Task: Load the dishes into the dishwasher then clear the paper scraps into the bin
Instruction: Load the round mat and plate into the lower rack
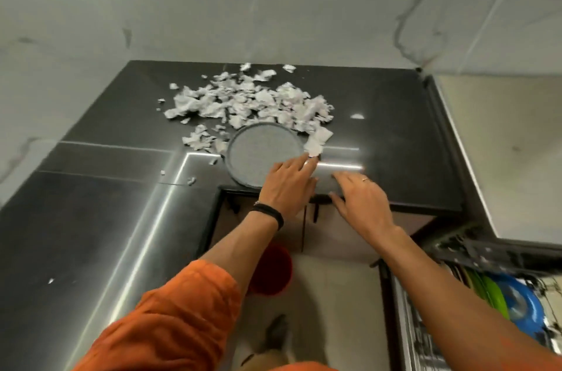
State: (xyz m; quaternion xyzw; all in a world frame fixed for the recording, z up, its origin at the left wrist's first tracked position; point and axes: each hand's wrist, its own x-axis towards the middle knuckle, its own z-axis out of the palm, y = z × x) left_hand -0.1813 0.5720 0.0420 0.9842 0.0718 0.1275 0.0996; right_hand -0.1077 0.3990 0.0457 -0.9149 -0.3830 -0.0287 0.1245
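Now laying the left hand (289, 185), fingers straight, clamping nothing, over the round grey speckled plate (261, 148) on the black counter (395, 127); resting the right hand (362, 200) flat alongside. Probably handling stiff, weighty, breakable; best gripping its near rim.

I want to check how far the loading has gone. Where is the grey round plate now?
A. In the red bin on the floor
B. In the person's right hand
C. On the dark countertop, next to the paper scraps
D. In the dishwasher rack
C: the grey plate lies on the countertop, at its near edge, against the paper scraps.
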